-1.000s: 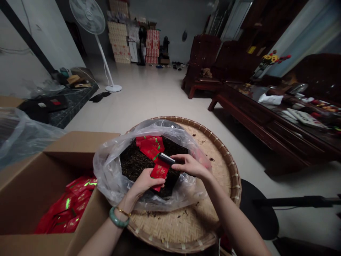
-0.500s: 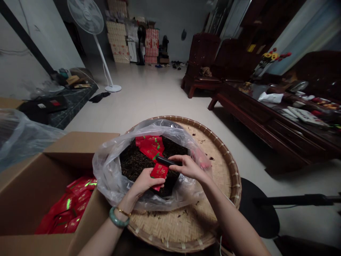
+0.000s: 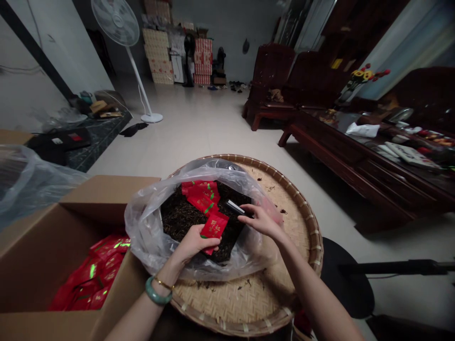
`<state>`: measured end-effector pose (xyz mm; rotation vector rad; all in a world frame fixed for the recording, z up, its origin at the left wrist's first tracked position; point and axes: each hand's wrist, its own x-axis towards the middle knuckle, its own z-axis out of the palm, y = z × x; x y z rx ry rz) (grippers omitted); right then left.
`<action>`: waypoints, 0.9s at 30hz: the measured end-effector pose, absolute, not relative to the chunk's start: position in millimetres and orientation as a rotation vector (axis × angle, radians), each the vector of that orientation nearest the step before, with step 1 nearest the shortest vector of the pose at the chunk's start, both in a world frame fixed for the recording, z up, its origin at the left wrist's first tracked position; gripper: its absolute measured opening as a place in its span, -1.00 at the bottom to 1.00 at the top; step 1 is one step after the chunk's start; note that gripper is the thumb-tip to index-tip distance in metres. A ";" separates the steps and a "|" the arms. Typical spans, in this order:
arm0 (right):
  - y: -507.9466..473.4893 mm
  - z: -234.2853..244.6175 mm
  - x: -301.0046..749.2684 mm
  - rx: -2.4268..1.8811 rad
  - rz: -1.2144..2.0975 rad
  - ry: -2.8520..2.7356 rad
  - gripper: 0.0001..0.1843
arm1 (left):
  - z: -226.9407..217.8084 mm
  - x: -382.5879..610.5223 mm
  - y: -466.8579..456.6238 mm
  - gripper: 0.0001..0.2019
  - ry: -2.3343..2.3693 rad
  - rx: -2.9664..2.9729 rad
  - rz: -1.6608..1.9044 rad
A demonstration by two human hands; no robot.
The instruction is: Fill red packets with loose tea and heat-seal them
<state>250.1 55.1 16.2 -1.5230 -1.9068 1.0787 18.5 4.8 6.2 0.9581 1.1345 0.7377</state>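
Observation:
My left hand (image 3: 199, 242) pinches a small red packet (image 3: 215, 224) with gold lettering, held tilted over an open clear plastic bag (image 3: 142, 222). Dark, twisted dried leaves, like loose tea (image 3: 177, 218), fill the bag. In my right hand (image 3: 261, 219) is a slim black tool (image 3: 235, 207) with a pale, shiny strip along it; its exact kind I cannot make out. The tool is apart from the packet, to its upper right. More red packets (image 3: 201, 193) with green patches lie on the leaves just beyond my left hand.
The bag sits on a round woven bamboo tray (image 3: 249, 303) with scattered leaf bits. At left stands an open cardboard box (image 3: 110, 189) holding several red packets (image 3: 95, 274). A black stand base (image 3: 344, 279) is at right; a white fan (image 3: 151, 117) and wooden table (image 3: 337, 166) are farther off.
My right hand has moved the black tool rightward, away from the packet, and turned it so a pale strip shows. The packet in my left hand is now uncovered.

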 end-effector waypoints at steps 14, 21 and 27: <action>45.2 19.7 189.9 -1.332 0.666 -2.166 -0.68 | 0.9 23.2 1.2 -0.66 1.099 1.036 0.628; 46.8 9.0 181.6 -1.215 0.757 -2.119 -0.53 | -1.7 20.7 -1.5 -0.64 1.049 1.039 0.559; 60.8 6.8 189.0 -1.292 1.262 -1.710 -0.43 | 8.0 5.9 -5.1 -0.56 1.102 0.930 0.949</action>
